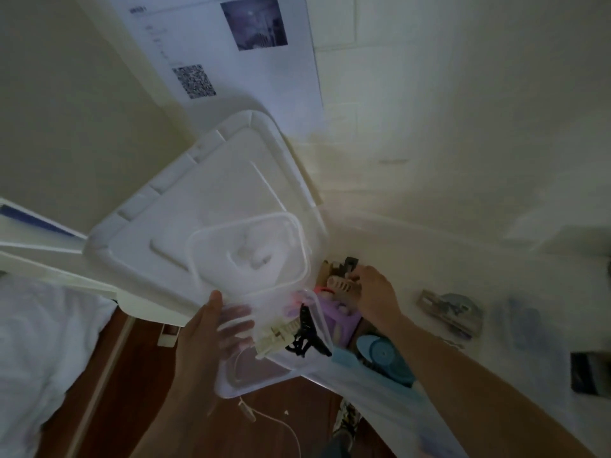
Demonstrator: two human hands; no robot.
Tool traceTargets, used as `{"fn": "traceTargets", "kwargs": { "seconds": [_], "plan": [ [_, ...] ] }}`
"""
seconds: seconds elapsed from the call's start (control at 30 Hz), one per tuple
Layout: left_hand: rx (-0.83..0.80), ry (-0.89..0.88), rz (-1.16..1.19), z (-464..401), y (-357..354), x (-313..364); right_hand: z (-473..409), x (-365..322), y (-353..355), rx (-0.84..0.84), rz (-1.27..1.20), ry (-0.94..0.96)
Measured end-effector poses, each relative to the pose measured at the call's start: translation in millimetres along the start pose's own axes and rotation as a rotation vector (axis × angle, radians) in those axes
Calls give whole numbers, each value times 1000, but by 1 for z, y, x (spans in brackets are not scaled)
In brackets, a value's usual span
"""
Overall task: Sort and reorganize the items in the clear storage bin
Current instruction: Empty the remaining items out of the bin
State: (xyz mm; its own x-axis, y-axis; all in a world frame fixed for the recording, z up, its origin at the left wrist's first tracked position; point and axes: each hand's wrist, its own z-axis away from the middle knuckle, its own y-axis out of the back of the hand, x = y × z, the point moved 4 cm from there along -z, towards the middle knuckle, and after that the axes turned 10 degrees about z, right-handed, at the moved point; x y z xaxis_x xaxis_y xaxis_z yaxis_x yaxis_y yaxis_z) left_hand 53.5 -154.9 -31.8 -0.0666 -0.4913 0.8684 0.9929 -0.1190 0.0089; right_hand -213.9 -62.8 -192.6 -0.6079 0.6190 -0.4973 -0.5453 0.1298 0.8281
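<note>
The left hand (211, 328) holds a small clear container (264, 325) with a black hair claw (305, 335) inside. The right hand (373, 289) reaches into the clear storage bin (363, 381), its fingers (355, 276) touching a beige hair roller (340, 285). A white lid (205, 206) lies behind.

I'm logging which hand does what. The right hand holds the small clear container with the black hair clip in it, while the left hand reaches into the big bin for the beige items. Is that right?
Not quite: the hands are swapped. In the head view the left hand holds the small clear container with the black hair clip in it, while the right hand reaches into the big bin for the beige items.
</note>
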Motion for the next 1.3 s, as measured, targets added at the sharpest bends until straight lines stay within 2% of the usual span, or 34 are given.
{"fn": "traceTargets", "kwargs": {
  "seconds": [0.17,0.27,0.33,0.43,0.5,0.73,0.87,1.0,1.07,1.13,1.17,1.23,1.3],
  "plan": [
    [-44,-22,25,8,-4,2,26,-24,102,284,-229,54],
    [-85,-60,16,13,-11,8,76,-70,183,340,-339,245],
    [-107,-62,20,16,-17,9,110,-104,212,282,-281,397],
    [-135,-40,47,19,-27,9,140,-144,203,120,-6,540],
    [-152,-26,40,23,-34,8,149,-160,179,59,92,554],
    [-134,84,108,21,-45,-5,138,-173,123,-1,327,451],
    [-135,78,96,23,-48,-1,139,-180,129,-13,500,500],
    [-142,68,94,23,-50,3,147,-192,119,57,603,600],
    [-131,52,75,22,-49,4,147,-189,111,-20,529,638],
    [-119,60,94,20,-46,2,143,-177,122,-115,349,593],
    [-119,74,114,17,-44,2,138,-168,133,-84,244,556],
    [-113,91,147,11,-39,1,125,-143,163,115,56,438],
    [-90,82,151,6,-32,1,105,-106,178,307,-44,241]
  ]
}}
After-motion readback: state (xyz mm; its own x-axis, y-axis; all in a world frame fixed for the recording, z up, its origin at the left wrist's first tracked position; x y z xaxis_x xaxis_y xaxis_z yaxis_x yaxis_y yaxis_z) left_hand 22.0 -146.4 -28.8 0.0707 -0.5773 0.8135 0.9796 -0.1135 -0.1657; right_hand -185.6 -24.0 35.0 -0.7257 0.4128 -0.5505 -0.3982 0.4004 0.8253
